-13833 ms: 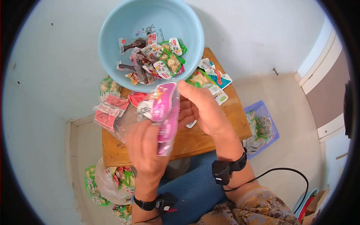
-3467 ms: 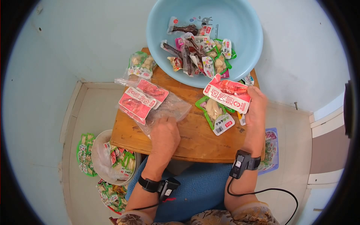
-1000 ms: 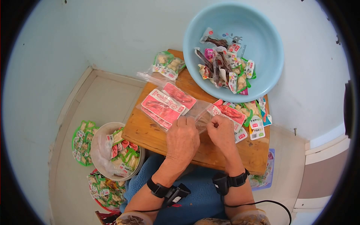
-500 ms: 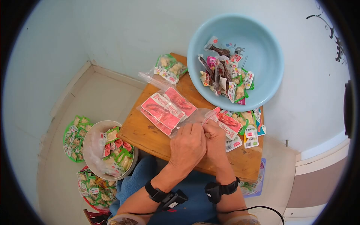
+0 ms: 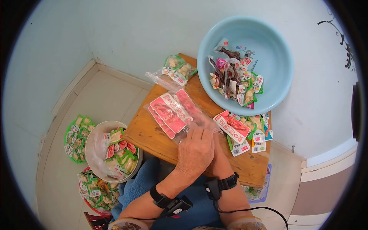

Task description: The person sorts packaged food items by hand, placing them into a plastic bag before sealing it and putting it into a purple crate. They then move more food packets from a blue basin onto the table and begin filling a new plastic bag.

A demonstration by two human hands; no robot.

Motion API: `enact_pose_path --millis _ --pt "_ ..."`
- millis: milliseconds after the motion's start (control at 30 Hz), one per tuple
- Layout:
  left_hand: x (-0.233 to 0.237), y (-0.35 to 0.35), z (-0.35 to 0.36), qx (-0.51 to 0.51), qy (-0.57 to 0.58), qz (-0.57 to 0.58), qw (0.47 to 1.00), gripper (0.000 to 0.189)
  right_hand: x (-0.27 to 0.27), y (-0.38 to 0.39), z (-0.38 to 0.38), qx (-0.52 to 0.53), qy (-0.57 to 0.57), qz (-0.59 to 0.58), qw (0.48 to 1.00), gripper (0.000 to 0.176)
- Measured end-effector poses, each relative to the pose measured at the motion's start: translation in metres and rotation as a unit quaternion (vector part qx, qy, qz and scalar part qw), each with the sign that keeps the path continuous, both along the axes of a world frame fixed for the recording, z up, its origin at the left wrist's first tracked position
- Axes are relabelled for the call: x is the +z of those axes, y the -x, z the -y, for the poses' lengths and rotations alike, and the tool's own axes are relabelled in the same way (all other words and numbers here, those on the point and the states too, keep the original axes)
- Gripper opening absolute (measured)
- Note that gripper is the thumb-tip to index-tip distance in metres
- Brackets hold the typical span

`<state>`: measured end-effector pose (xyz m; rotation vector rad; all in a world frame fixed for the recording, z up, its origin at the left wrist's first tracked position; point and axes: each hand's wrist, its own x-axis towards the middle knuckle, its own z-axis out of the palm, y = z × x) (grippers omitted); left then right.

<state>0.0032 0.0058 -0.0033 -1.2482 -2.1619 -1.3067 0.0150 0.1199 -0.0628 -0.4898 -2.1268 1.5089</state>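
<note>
A clear plastic zip bag [image 5: 161,81] with several red-and-white packets [image 5: 167,112] inside lies on the wooden table, its mouth towards me. My left hand [image 5: 196,150] is closed on the near edge of this bag. Just beyond it, my right hand [image 5: 209,123] reaches into the bag's mouth, its fingers smeared by motion and partly behind plastic. The left hand covers part of the right wrist. Right of the hands, a loose red-and-white packet [image 5: 232,126] rests on other small food packets [image 5: 258,136].
A blue basin [image 5: 278,96] holding mixed packets stands at the table's [image 5: 151,138] back right. Another filled bag [image 5: 179,69] sits at the back corner. On the floor at left are a white bucket [image 5: 91,147], a green basket [image 5: 67,140] and a red basket [image 5: 85,199].
My right hand has moved from the bag's edge leftward into its mouth. The red-and-white packet on the right now lies free of the hand. The view has shifted slightly.
</note>
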Motion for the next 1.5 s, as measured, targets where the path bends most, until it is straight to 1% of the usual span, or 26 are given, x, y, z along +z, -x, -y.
enact_pose_path --millis 33,167,233,333,367,433,467,533,567,633,667,833,867,933,967,1000,1067,1100,1167,1200,1233,1300,1333,1400,1433,1500 --pt "0.001 0.000 0.001 -0.004 -0.001 0.008 1.000 0.013 -0.004 0.002 0.000 0.006 0.096 -0.005 0.995 0.025" --pt "0.003 -0.001 0.003 -0.006 0.015 0.012 1.000 0.013 0.024 0.000 0.013 -0.007 0.061 0.031 0.998 0.024" --pt "0.002 -0.001 0.003 -0.005 -0.002 0.011 1.000 0.013 0.045 0.001 0.021 -0.019 0.174 0.112 0.978 0.023" --pt "0.003 -0.002 0.004 -0.012 0.007 0.022 1.000 0.013 0.046 -0.002 0.019 -0.005 0.201 0.081 0.976 0.024" --pt "0.003 -0.001 0.004 -0.012 0.007 0.023 1.000 0.013 0.046 -0.003 0.022 -0.005 0.201 0.082 0.976 0.024" --pt "0.003 0.000 0.004 -0.019 -0.002 0.022 1.000 0.013 0.045 -0.006 0.032 0.004 0.217 -0.017 0.976 0.023" --pt "0.002 0.001 0.005 -0.019 -0.001 0.022 1.000 0.013 0.049 -0.007 0.031 0.004 0.218 -0.016 0.976 0.023" --pt "0.002 0.002 0.005 -0.015 -0.007 0.017 1.000 0.014 0.058 -0.009 0.023 0.095 0.118 0.016 0.988 0.020" --pt "0.002 0.003 0.005 -0.016 -0.006 0.017 1.000 0.014 0.051 -0.009 0.016 0.094 0.118 0.016 0.988 0.020" --pt "0.005 0.004 0.006 -0.018 -0.007 0.018 1.000 0.013 0.026 -0.004 0.001 0.133 -0.016 0.032 0.991 0.017" --pt "0.004 0.005 0.006 -0.020 -0.006 0.019 1.000 0.013 0.018 -0.003 -0.003 0.131 -0.016 0.033 0.991 0.017" --pt "-0.001 0.008 0.004 -0.009 -0.031 0.031 0.999 0.013 0.002 -0.008 -0.008 0.154 0.152 -0.066 0.974 0.011" --pt "0.001 0.007 0.005 -0.023 -0.034 0.034 0.999 0.013 0.008 -0.015 -0.002 0.141 0.148 -0.065 0.977 0.011" --pt "0.007 0.008 0.008 -0.016 -0.003 0.093 0.996 0.013 0.042 -0.030 0.021 0.044 0.129 -0.051 0.989 0.010" --pt "0.006 0.009 0.007 -0.014 -0.008 0.093 0.996 0.013 0.048 -0.034 0.020 0.042 -0.001 -0.050 0.998 0.011" --pt "0.005 0.010 0.007 -0.017 -0.008 0.093 0.996 0.013 0.050 -0.036 0.016 0.038 -0.002 -0.050 0.998 0.011" --pt "0.005 0.011 0.009 -0.022 0.015 0.091 0.996 0.015 0.052 -0.042 0.006 0.067 0.011 0.077 0.995 0.012" --pt "0.005 0.012 0.010 -0.024 0.014 0.090 0.995 0.015 0.054 -0.049 0.002 0.065 0.011 0.077 0.995 0.012" --pt "0.005 0.011 0.010 -0.021 0.044 0.110 0.993 0.015 0.062 -0.070 -0.008 -0.002 -0.055 0.024 0.998 0.015" --pt "0.005 0.010 0.010 -0.022 0.044 0.110 0.993 0.015 0.075 -0.081 -0.012 -0.077 0.012 0.060 0.995 0.016" --pt "0.006 0.010 0.009 -0.011 0.042 0.100 0.994 0.015 0.088 -0.091 -0.018 -0.151 0.080 0.095 0.981 0.016" --pt "0.008 0.008 0.008 -0.001 0.041 0.089 0.995 0.016 0.067 -0.109 -0.049 -0.299 -0.064 0.095 0.947 0.025" --pt "0.009 0.006 0.007 -0.001 0.046 0.095 0.994 0.016 0.063 -0.115 -0.054 -0.300 -0.064 0.094 0.947 0.025" --pt "0.010 0.005 0.005 -0.002 0.051 0.099 0.994 0.017 0.059 -0.122 -0.060 -0.375 -0.232 0.191 0.877 0.038" --pt "0.008 0.005 0.004 0.006 0.059 0.087 0.994 0.018 0.057 -0.122 -0.059 -0.376 -0.231 0.190 0.877 0.038" --pt "0.006 0.004 0.002 0.014 0.068 0.072 0.995 0.019 0.053 -0.117 -0.055 -0.343 -0.290 0.295 0.843 0.055"
